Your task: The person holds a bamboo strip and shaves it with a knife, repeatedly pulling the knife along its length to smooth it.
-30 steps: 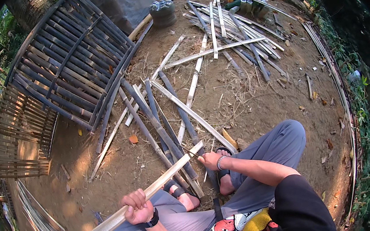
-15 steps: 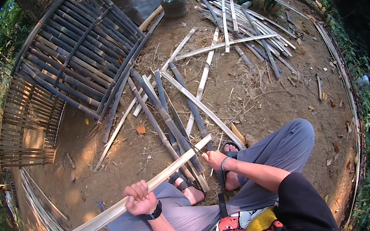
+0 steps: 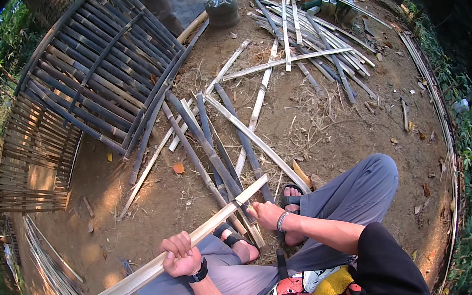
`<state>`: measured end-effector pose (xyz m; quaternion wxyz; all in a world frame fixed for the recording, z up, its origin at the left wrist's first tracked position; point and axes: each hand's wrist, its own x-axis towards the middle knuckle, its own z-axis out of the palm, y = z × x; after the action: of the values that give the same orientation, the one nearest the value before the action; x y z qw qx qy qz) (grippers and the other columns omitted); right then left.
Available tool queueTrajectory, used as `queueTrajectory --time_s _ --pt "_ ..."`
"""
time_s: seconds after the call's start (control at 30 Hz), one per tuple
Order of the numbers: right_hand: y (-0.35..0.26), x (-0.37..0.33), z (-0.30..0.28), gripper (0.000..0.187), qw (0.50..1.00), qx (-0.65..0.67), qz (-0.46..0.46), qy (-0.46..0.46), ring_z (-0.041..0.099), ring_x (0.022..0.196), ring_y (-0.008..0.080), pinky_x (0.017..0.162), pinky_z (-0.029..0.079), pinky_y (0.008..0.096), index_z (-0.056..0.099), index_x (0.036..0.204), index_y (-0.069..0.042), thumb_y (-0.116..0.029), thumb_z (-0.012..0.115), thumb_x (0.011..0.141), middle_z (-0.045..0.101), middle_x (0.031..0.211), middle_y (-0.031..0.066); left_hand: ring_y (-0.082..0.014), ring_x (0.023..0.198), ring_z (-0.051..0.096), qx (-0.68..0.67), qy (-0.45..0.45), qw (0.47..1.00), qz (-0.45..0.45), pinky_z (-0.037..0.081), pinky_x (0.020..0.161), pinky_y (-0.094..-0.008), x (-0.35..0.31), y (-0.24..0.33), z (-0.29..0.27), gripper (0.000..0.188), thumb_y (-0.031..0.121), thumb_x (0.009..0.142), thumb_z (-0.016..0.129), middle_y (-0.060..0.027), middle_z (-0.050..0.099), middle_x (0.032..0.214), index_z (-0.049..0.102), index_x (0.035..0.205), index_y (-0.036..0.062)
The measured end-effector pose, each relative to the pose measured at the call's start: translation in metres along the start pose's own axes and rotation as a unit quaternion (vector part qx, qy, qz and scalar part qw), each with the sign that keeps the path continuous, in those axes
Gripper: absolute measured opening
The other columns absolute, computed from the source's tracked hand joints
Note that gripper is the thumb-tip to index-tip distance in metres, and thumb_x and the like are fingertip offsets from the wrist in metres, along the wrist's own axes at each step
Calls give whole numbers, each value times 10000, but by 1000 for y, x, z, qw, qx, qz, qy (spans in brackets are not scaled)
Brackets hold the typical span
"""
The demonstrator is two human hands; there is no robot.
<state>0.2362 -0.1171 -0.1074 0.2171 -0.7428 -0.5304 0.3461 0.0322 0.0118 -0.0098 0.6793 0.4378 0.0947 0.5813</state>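
Observation:
A pale split-bamboo strip (image 3: 118, 290) lies slantwise across my lap, its far end up to the right. My left hand (image 3: 181, 255) is wrapped round the strip near its middle, above my left knee. In my right hand (image 3: 267, 215) is a knife, whose dark blade (image 3: 239, 202) rests against the strip short of its far end. My right fingers are closed and hide most of the handle. Below the blade, several dark bamboo poles (image 3: 213, 153) reach toward my sandalled feet.
A slatted bamboo frame (image 3: 105, 75) leans at the far left beside a lighter slatted panel (image 3: 33, 159). Many split strips (image 3: 331, 37) are heaped at the far right. A dark, rounded container (image 3: 222, 11) stands at the back. Thin strips (image 3: 59, 278) lie at the lower left.
My right hand and the knife have moved left and slightly down along the strip, toward my left hand. My left hand keeps its grip in nearly the same place.

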Motion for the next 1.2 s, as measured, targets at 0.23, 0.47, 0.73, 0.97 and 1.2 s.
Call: queueTrajectory --time_s 0.23,0.47,0.73,0.97,1.2 --pt "101 29 38 430 993 -110 30 25 649 742 422 650 531 511 564 932 27 -350 369 999 631 763 259 -82 381 266 -6 5 1000 -6 232 450 -251 2 -4 -3 332 268 815 522 25 301 445 319 586 142" --pt "52 15 21 450 996 -20 47 80 632 757 457 703 519 526 569 893 32 -371 393 990 629 742 290 -82 378 264 -8 0 1000 -4 226 441 -252 1 -6 0 330 265 817 522 27 305 448 320 586 142" --pt "55 18 1 474 995 -39 90 -12 646 798 439 755 514 520 619 944 27 -381 382 988 648 831 275 -89 378 252 -23 12 1000 3 228 446 -266 1 -6 1 297 212 797 499 13 319 452 319 574 137" --pt "139 40 29 487 976 -95 193 -7 680 803 363 653 523 509 676 934 -130 -518 383 936 682 927 203 -84 386 259 -22 16 1000 -6 228 450 -261 4 -8 0 301 217 802 497 19 305 455 313 577 139" --pt "47 12 -25 437 992 -80 94 -22 643 796 434 747 511 509 603 951 21 -341 362 999 657 834 223 -85 384 252 -7 15 1000 -4 229 444 -254 5 -7 3 310 243 818 505 24 309 455 317 593 143"
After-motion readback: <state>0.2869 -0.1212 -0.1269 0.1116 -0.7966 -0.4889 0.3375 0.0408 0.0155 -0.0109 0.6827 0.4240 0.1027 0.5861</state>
